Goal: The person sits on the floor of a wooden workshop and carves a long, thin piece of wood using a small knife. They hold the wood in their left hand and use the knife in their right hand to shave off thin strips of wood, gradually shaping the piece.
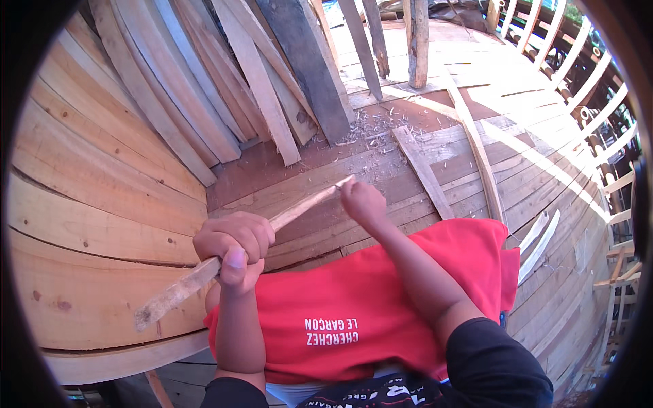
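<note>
A long, rough wooden stick slants across my lap, from the lower left up to the middle of the view. My left hand is wrapped tightly round it, and its thick, bark-like end sticks out below the fist. At the thin, paler end, my right hand is closed, with fingertips against the wood. Whether those fingers also hold a small tool is hidden. Red cloth with white lettering covers my lap beneath both forearms.
Curved planks form a wall at my left. Loose boards lean against it at the back. Wood shavings litter the plank floor ahead. Long strips lie to the right, and upright posts stand behind. Slatted framing edges the far right.
</note>
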A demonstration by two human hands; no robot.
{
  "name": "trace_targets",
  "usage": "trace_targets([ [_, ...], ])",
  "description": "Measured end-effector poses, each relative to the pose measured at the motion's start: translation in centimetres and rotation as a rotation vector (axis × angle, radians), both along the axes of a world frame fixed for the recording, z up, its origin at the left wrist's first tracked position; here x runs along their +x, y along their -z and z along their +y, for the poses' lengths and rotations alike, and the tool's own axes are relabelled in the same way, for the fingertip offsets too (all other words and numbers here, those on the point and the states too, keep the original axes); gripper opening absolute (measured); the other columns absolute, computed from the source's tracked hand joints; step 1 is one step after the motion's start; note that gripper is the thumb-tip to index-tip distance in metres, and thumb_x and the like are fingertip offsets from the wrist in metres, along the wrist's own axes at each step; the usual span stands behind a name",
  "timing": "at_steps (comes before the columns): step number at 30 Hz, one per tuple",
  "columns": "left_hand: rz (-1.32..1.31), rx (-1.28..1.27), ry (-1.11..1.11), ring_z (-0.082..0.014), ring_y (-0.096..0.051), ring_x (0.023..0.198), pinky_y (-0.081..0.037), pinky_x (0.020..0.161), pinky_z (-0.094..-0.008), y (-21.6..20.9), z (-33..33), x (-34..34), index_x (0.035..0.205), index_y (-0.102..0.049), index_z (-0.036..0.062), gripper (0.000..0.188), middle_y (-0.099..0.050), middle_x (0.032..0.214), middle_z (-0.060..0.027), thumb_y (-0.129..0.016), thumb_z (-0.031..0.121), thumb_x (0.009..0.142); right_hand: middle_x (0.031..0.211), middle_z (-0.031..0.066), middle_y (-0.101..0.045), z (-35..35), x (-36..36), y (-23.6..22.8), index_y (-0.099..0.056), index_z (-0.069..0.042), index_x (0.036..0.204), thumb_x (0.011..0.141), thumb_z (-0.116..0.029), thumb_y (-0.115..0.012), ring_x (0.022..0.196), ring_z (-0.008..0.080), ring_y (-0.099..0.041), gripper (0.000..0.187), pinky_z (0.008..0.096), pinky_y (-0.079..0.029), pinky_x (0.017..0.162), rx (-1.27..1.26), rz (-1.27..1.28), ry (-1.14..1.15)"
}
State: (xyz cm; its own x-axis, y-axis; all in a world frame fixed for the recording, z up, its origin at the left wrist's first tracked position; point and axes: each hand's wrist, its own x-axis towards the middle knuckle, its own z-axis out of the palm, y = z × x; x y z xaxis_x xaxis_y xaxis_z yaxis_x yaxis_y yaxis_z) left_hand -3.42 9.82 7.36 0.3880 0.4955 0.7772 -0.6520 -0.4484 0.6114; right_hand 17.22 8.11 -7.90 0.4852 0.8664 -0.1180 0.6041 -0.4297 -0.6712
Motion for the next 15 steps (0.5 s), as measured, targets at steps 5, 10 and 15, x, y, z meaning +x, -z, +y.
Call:
trace_targets([
  [5,0.009,0.041,0.060,-0.0092,-0.026,0.034,-0.027,0.037,-0.0281,-0.7,0.5,1.5,0.057,-0.030,0.0148,0.043,-0.030,0.043,0.0041,-0.054,0.017,0.093,0.095,0.0327,-0.066,0.8,2.3,4.7,-0.071,0.003,0.088,0.099,-0.038,-0.033,0.094,0.0495,-0.064,0.056,0.0563,-0.048,0.088,-0.033,0.081,0.056],
  [10,0.037,-0.004,0.142,-0.0098,-0.022,0.037,-0.024,0.039,-0.0284,-1.4,4.7,0.8,0.057,-0.026,0.0152,0.047,-0.027,0.045,0.0044,-0.053,0.020,0.095,0.084,0.0306,-0.066,0.6,-1.0,-2.8,-0.069,0.004,0.081,0.102,-0.046,-0.032,0.088,0.0488,-0.064,0.065,0.0556,-0.049,0.082,-0.028,0.166,-0.045],
  [15,0.056,-0.007,0.264,-0.0114,-0.025,0.039,-0.024,0.041,-0.0300,-2.0,6.5,0.5,0.057,-0.028,0.0120,0.045,-0.030,0.047,0.0017,-0.054,0.016,0.093,0.086,0.0284,-0.068,-0.3,0.2,-3.1,-0.072,0.002,0.092,0.101,-0.051,-0.033,0.089,0.0456,-0.066,0.066,0.0523,-0.051,0.084,-0.048,0.246,-0.109],
])
